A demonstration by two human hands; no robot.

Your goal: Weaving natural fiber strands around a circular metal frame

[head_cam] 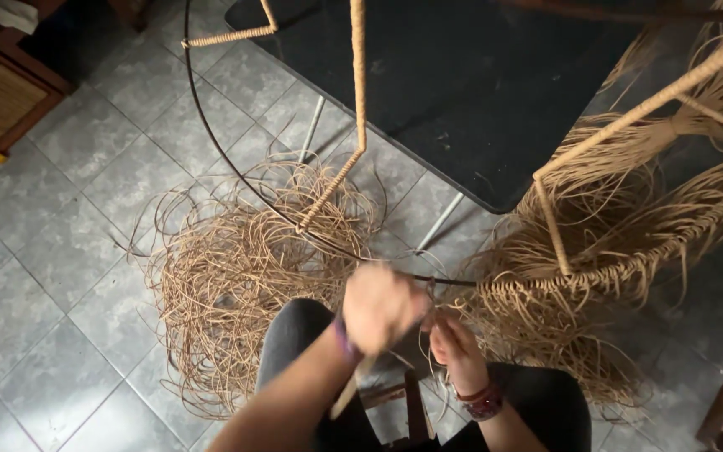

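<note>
- The left hand (382, 308), blurred, is closed around a thin pale stick (351, 392) that points down toward the lap.
- The right hand (455, 345) pinches narrow rattan strands at the dark metal hoop (211, 138) of a frame, just beside the left hand.
- Woven rattan fringe (629, 226) hangs from the frame's right side.
- A loose rattan pile (236, 276) lies on the grey tiled floor (60, 251), left of the knees.
- A black surface (462, 84) stands behind the frame.

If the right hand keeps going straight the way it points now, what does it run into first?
Probably the dark metal hoop of the frame, right at the right hand's fingertips, where the woven rattan strands begin. Depth is unclear; it may already touch.
</note>
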